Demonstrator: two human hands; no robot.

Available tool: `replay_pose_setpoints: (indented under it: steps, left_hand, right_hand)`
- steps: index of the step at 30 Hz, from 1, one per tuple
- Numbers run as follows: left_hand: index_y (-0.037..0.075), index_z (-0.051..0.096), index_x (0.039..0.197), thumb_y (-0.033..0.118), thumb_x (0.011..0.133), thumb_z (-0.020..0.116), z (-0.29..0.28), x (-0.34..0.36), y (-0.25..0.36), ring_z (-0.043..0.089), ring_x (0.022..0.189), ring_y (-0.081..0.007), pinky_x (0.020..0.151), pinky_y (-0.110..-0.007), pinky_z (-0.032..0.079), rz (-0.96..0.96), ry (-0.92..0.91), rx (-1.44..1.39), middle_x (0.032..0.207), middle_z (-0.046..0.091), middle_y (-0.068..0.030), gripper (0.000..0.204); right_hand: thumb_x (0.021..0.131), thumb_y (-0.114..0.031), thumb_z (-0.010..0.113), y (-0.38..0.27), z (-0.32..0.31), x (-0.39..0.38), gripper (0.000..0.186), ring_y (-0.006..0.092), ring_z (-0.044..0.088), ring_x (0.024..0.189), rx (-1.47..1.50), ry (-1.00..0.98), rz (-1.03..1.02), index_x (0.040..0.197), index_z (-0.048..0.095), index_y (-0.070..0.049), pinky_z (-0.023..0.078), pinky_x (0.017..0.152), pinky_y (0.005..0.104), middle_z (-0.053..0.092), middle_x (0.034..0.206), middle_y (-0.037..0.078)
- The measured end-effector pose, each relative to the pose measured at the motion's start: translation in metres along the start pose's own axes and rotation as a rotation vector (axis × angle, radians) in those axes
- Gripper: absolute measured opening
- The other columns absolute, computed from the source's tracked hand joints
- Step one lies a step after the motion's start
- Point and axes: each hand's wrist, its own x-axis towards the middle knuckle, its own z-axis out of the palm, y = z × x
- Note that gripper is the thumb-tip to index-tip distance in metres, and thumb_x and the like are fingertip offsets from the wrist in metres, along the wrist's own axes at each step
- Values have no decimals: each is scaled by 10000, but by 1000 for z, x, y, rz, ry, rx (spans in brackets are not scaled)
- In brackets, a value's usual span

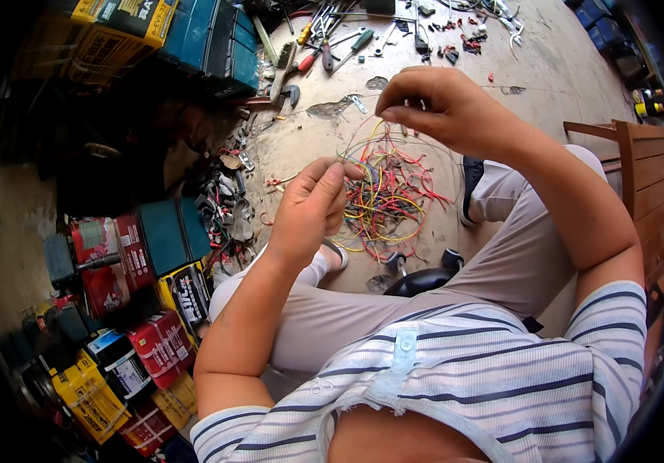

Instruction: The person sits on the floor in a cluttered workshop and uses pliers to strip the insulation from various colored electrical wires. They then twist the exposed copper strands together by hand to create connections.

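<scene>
In front of me hangs or lies a loose tangle of thin electrical wires (401, 204), mostly red and yellow with some dark strands; how much rests on the floor is hard to tell. My left hand (309, 204) is closed, thumb against the index finger, pinching thin wires at the tangle's upper left. Higher and to the right, my right hand (451, 108) also pinches thin wire between thumb and fingers. Fine strands curve between both hands above the tangle. The exact strand in each pinch is too fine to single out.
At the far side lie a green-handled screwdriver (361, 42), a wire brush (283, 68) and several other tools. Stacked battery boxes (89, 393) crowd the left. A wooden chair (648, 166) stands at the right; a dark wheeled base (420, 282) sits between my legs.
</scene>
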Motion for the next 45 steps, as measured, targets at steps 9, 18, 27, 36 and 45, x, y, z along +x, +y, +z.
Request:
replay_pose_setpoints:
  steps: [9,18,27,36,45]
  left_hand:
    - [33,545,1004,235,1001,403,9,11,1,218,443,-12,398,-185,163,-16,-58,90,565,290,80,246]
    - [31,547,1008,235,1002,403,12,15,3,212,443,-11,401,-187,163,-13,-74,96,564,288,81,250]
    - [22,548,1004,238,1003,404,12,14,3,212,445,-11,404,-185,166,6,-86,107,565,288,80,260]
    - [15,547,1002,228,1004,400,9,12,3,211,445,-10,405,-184,169,11,-87,103,567,287,77,259]
    - [4,545,999,222,1004,398,9,10,3,214,450,-10,406,-182,172,14,-93,92,568,288,77,263]
  right_hand:
    - [844,-83,632,12,-2,-7,111,193,579,752,-84,-22,-94,949,638,-48,462,662,300,609,870,75]
    - [824,-89,640,5,-7,-9,115,209,592,778,-43,-108,11,916,636,-19,471,707,315,628,860,94]
    - [810,-76,644,9,-8,-10,112,226,601,788,-91,-124,22,898,628,-10,480,718,333,630,848,105]
    - [799,-52,642,10,-5,-8,122,226,599,787,-70,-110,-31,905,610,0,482,714,331,623,842,106]
    - [784,-48,653,7,-4,-5,123,220,587,759,-89,-121,-36,878,590,0,478,687,331,612,826,95]
